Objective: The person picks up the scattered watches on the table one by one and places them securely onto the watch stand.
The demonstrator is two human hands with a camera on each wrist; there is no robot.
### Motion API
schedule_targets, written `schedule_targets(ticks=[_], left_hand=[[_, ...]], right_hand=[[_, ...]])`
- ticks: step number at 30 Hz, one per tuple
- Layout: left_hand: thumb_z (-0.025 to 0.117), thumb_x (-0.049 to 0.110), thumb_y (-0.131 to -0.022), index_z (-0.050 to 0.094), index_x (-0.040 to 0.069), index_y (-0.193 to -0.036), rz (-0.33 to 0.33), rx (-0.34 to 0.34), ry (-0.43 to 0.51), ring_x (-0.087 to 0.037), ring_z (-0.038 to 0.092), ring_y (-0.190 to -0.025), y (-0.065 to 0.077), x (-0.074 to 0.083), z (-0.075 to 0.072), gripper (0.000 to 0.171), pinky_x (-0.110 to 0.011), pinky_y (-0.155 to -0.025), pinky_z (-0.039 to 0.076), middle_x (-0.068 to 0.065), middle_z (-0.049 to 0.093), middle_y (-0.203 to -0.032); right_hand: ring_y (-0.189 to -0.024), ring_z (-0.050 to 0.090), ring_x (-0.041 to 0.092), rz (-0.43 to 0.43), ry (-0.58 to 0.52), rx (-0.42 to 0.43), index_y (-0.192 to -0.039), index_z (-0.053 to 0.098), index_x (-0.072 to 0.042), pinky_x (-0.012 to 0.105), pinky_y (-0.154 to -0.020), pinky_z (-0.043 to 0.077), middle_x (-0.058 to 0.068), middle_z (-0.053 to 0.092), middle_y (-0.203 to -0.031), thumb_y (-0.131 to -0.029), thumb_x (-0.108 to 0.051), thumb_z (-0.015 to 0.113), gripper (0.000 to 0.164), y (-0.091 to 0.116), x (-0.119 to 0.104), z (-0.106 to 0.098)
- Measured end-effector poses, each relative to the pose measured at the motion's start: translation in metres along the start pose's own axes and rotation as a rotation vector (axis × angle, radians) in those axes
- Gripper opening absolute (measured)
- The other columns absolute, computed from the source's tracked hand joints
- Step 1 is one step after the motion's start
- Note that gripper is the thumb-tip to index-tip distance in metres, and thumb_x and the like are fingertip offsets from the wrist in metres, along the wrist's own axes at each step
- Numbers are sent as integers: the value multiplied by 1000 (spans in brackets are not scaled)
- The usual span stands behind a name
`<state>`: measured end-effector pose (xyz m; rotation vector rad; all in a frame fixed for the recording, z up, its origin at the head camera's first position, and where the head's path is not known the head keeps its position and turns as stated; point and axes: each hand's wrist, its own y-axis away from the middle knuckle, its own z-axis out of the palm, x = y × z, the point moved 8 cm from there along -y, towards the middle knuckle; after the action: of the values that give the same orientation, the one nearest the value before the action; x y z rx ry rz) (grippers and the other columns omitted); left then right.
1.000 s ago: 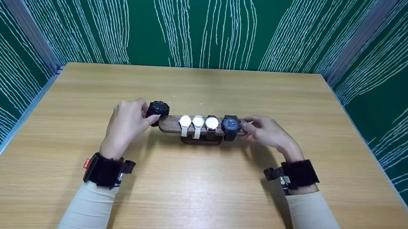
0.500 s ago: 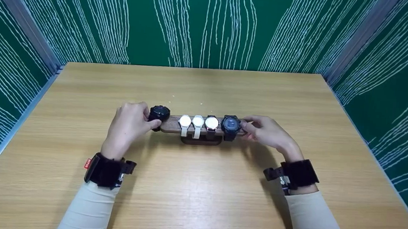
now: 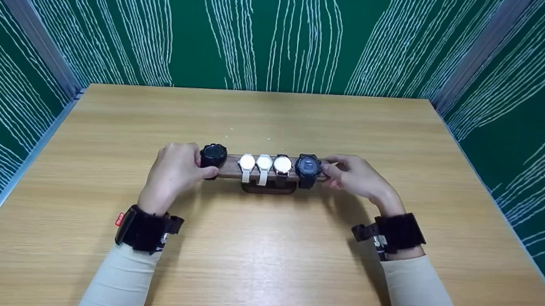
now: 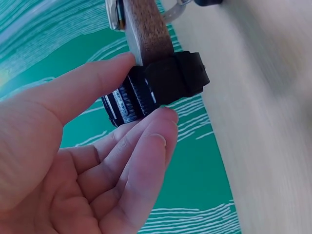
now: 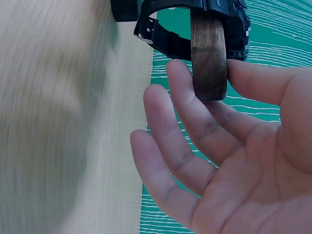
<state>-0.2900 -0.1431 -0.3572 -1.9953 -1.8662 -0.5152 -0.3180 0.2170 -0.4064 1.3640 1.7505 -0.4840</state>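
A dark wooden watch stand [image 3: 231,167] rises above the table, its bar lying left to right. At its left end my left hand [image 3: 175,177] holds a black digital-style watch [image 3: 213,153] between thumb and fingers. In the left wrist view that watch's strap [image 4: 168,80] loops around the wooden bar's end. My right hand [image 3: 359,180] pinches the bar's right end [image 5: 209,73], thumb on one side and fingers on the other. Beside it on the bar sits another black watch [image 3: 308,165]. Between the black watches are two white-strapped watches [image 3: 247,163] and a dark-strapped watch with a pale face [image 3: 282,164].
The stand's base [image 3: 268,188] rests on a light wooden table [image 3: 265,258]. A few tiny white specks [image 3: 268,139] lie behind the stand. Green panels with white wavy lines [image 3: 280,38] enclose the table's back and sides.
My left hand has moved slightly right and toward the body, bringing the black watch further onto the bar's left end. The right hand and the stand have stayed in place.
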Motion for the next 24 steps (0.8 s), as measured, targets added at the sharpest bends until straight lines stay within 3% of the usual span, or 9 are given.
schedule_targets(ticks=[9,24], left_hand=[[93,36,-82,62,7,-77,-71,-19,27,-23,57,-70,3,1,9,42,-33,-65,43,-9,69,-82],[93,38,-80,56,11,-68,-102,12,-29,-22,59,-69,6,7,16,48,-33,-63,48,-7,66,-78]], right_hand=[[-104,70,38,18,-6,-7,-152,53,-3,52,-99,58,20,72,-117,-112,-31,55,49,0,2,0],[-103,70,38,16,2,-10,-153,52,-4,53,-98,57,21,71,-117,-111,-33,54,50,1,2,0]])
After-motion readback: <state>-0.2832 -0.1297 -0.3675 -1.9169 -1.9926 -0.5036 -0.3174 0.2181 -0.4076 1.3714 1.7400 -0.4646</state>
